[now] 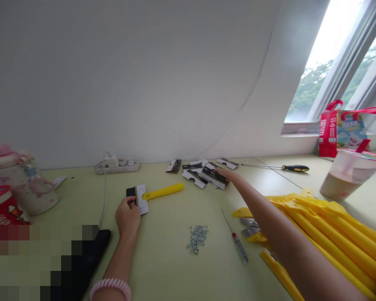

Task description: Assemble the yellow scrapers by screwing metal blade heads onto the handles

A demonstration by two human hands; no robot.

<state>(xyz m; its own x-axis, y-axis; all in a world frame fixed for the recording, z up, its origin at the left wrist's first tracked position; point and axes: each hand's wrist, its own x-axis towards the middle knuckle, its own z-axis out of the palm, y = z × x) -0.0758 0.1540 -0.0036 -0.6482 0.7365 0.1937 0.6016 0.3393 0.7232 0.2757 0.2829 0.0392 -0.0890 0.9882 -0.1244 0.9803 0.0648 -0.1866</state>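
My left hand is closed on a black-and-white cardboard sleeve, which lies at the head end of a yellow handle. The handle points right; whatever the sleeve covers is hidden. Farther back, my right hand reaches to a loose pile of similar folded cardboard sleeves. Its fingers are closed at the edge of the top one, though the fingertips are partly hidden. Between my arms lies a small heap of silver screws. Beside it rests a screwdriver with a clear and red handle.
Many yellow handles, some with metal blades, are stacked under my right forearm. Behind them lie a black-and-yellow screwdriver and a drink cup. A power strip sits by the wall. A black device and a pink-white jug stand left.
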